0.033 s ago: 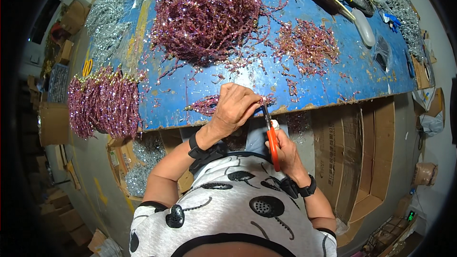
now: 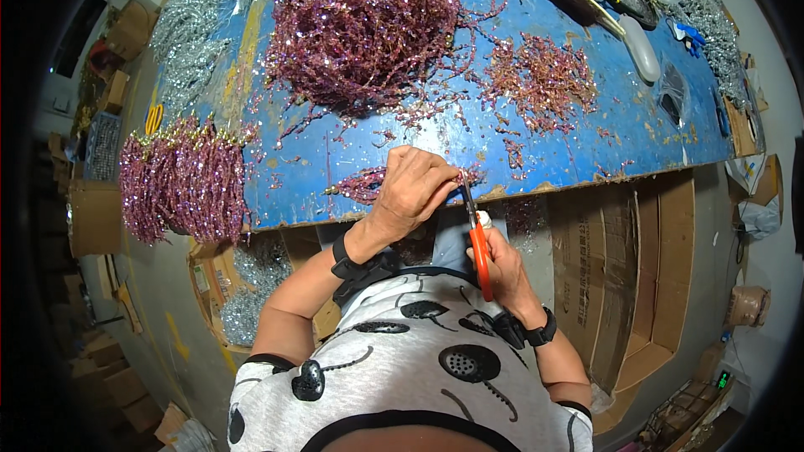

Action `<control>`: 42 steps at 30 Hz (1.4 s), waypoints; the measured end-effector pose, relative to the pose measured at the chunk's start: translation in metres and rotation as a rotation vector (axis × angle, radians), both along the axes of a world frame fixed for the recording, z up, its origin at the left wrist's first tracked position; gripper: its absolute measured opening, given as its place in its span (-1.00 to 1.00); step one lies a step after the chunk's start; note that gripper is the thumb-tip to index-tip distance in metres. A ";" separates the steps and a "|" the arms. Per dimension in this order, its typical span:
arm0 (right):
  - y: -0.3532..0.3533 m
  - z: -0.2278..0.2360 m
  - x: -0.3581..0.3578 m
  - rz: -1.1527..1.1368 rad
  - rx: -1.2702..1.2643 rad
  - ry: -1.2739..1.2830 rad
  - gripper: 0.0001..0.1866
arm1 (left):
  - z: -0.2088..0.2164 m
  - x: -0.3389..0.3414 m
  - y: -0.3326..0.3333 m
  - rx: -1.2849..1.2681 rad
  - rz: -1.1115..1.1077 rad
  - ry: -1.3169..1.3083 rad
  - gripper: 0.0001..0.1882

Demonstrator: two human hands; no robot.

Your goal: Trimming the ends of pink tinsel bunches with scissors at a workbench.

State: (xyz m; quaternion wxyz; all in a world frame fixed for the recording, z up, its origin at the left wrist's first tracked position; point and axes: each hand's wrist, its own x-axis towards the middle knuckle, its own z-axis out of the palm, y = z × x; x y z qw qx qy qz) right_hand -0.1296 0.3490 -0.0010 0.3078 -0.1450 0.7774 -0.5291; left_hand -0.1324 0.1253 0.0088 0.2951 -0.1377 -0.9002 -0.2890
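Note:
My left hand (image 2: 410,188) is closed over a small bundle of pink-purple glitter strands (image 2: 360,186) at the table's near edge. Its fingers hide the middle of the bundle; one end shows to the left, a short end to the right. In my right hand (image 2: 507,268) are scissors with red handles (image 2: 481,255). Their dark blades point away from me and meet the bundle's right end, beside my left fingertips. Whether the blades are closed on a strand, I cannot tell. Something white shows at my right fingers.
A big heap of purple glitter strands (image 2: 360,25) covers the table's (image 2: 293,159) far middle. Trimmed bits (image 2: 540,79) lie right of it; finished-looking bundles (image 2: 184,180) hang over the left edge. Yellow-handled scissors (image 2: 154,120) lie behind them. Cardboard boxes (image 2: 586,268) stand below the table.

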 end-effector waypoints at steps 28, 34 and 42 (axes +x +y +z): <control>0.007 -0.024 -0.009 0.100 -0.082 -0.097 -0.83 | -0.016 0.006 0.001 0.008 0.035 0.030 -0.81; 0.000 -0.018 -0.016 0.048 -0.058 -0.090 -0.82 | -0.015 -0.001 -0.003 0.016 0.038 0.031 -0.82; 0.001 -0.009 -0.008 0.026 -0.079 -0.305 -0.76 | -0.013 0.007 -0.001 0.030 0.028 0.009 -0.83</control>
